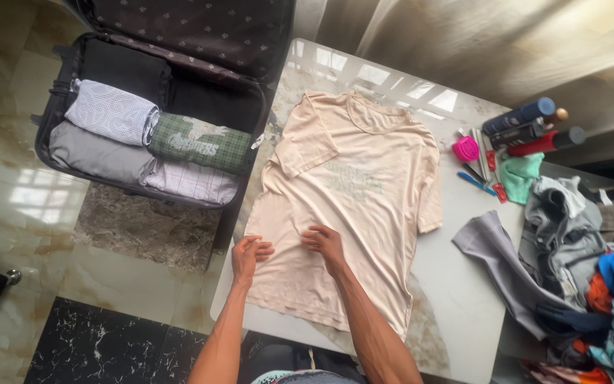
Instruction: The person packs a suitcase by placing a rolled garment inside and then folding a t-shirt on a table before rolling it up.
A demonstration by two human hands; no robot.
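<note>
- T-shirt (357, 206): flat on the counter (463, 299), collar toward the far edge, hem toward the near edge.
- Left hand (249, 254) pinches its side edge; right hand (325, 244) presses palm-down, fingers together.

You have one view only, from the camera on your head, looking steeply down at the white table (456, 313) from above its near edge, at about arm's reach. It faces away from your body, across the table. Left of the table, floor and an open suitcase (58, 114) fall within frame.
</note>
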